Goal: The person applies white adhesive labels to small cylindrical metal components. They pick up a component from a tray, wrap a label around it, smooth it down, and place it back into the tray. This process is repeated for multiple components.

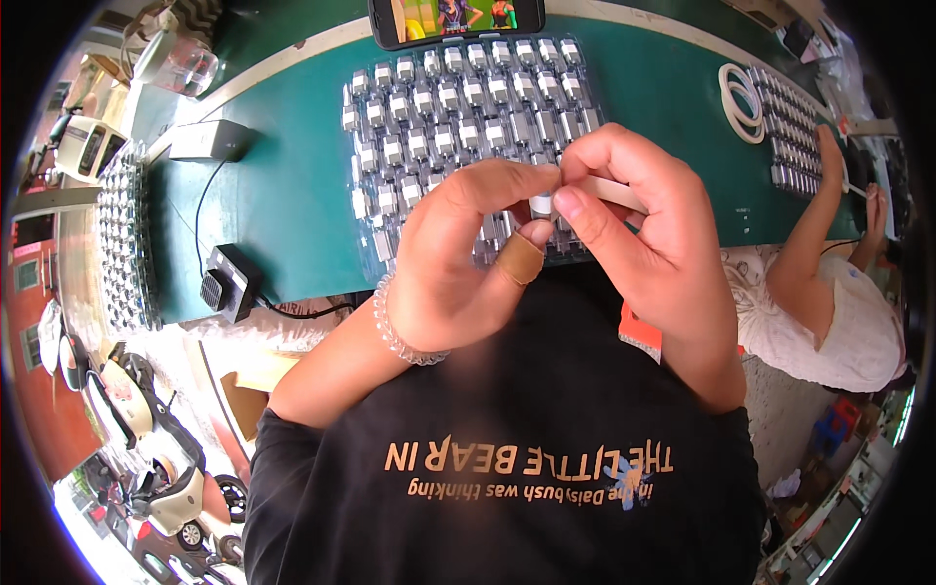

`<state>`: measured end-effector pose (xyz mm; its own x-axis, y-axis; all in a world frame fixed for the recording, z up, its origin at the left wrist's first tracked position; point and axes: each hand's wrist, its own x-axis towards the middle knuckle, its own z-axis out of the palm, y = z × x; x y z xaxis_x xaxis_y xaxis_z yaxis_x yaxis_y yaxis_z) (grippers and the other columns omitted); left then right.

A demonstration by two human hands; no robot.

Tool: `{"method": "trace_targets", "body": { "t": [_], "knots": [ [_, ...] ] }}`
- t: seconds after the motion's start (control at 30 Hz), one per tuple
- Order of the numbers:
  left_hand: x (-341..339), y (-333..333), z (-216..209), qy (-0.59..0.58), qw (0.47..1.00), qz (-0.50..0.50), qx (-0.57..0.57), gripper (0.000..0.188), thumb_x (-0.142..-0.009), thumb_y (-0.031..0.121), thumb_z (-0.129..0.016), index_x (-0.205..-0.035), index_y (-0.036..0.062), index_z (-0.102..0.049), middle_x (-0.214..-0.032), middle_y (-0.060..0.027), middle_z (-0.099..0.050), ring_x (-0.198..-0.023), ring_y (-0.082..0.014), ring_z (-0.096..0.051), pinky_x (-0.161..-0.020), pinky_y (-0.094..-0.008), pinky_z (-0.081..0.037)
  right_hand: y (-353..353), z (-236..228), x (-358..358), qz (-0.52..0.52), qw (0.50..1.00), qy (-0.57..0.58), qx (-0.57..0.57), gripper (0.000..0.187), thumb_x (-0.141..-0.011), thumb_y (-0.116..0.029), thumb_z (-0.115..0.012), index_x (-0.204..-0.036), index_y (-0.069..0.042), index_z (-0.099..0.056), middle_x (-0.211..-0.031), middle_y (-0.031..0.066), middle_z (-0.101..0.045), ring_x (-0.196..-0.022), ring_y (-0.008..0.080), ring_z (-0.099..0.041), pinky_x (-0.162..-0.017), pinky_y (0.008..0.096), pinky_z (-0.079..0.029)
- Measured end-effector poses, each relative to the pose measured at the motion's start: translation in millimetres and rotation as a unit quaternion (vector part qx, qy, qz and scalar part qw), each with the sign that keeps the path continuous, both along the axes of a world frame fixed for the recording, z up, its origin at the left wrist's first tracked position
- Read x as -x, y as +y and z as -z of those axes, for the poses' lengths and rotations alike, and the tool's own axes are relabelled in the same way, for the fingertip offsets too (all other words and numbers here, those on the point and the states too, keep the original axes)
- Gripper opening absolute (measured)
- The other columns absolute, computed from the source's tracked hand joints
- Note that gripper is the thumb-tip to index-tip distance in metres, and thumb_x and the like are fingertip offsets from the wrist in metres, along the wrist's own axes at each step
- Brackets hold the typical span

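In front of my chest, my left hand (453,249) pinches a small silvery part with a white band (541,204) between thumb and fingers. One of that hand's digits wears a tan bandage (520,258), and a clear coiled band circles the wrist. My right hand (653,210) meets it from the right, its thumb and forefinger closed on a narrow white strip (612,192). The strip's near end is hidden by the fingertips. Beneath both hands lies a clear plastic tray (366,210) holding rows of small metal parts with white wraps.
A phone (458,21) stands behind the tray on the green table (283,195). To the left are a white box (210,141), a black corded device (229,283) and another filled tray (125,239). Rightward lie white rings (741,104), a further tray (785,127) and a co-worker's arms (809,219).
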<state>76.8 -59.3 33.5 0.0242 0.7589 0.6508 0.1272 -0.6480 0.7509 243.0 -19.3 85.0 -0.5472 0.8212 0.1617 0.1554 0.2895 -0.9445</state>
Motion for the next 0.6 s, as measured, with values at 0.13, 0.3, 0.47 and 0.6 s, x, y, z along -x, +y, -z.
{"method": "trace_targets", "body": {
  "t": [0.13,0.3,0.47,0.6],
  "knots": [
    [1.9,3.4,-0.5,0.095,0.995,-0.010,-0.017,0.041,-0.076,-0.013,-0.061,-0.114,-0.0024,-0.048,-0.102,-0.0168,-0.061,-0.083,-0.0272,-0.063,-0.071,-0.0340,-0.052,4.6,12.8,4.1,0.030,0.998,0.020,-0.050,0.009,-0.085,-0.003,-0.063,-0.087,0.001,-0.055,-0.075,0.0085,-0.058,-0.066,0.0181,-0.055,-0.058,0.0263,-0.043],
    [2.2,3.3,-11.2,0.166,0.985,-0.003,0.037,0.046,-0.079,-0.014,-0.059,-0.122,-0.0054,-0.043,-0.102,-0.0159,-0.058,-0.082,-0.0205,-0.062,-0.071,-0.0296,-0.050,2.9,14.0,4.8,0.043,0.997,-0.039,-0.053,0.005,-0.089,0.001,-0.060,-0.091,0.003,-0.056,-0.082,0.0014,-0.059,-0.071,0.0026,-0.050,-0.059,0.0179,-0.041],
    [-0.7,2.0,-0.7,0.116,0.991,-0.026,0.067,0.045,-0.077,-0.008,-0.064,-0.116,-0.0018,-0.042,-0.090,-0.0143,-0.058,-0.069,-0.0245,-0.060,-0.060,-0.0327,-0.049,3.8,9.0,3.0,0.030,0.987,-0.118,-0.102,0.007,-0.088,-0.001,-0.063,-0.090,0.002,-0.056,-0.080,0.0013,-0.060,-0.070,0.0022,-0.049,-0.057,0.0181,-0.040],
    [-2.2,2.2,4.6,0.077,0.996,-0.035,0.025,0.044,-0.076,-0.006,-0.068,-0.111,0.0004,-0.042,-0.079,-0.0128,-0.057,-0.060,-0.0236,-0.058,-0.054,-0.0331,-0.048,1.3,8.8,7.1,0.061,0.994,-0.053,-0.068,0.013,-0.083,-0.012,-0.067,-0.087,-0.002,-0.059,-0.075,0.0134,-0.064,-0.063,0.0293,-0.061,-0.057,0.0326,-0.046]
  ]
}}
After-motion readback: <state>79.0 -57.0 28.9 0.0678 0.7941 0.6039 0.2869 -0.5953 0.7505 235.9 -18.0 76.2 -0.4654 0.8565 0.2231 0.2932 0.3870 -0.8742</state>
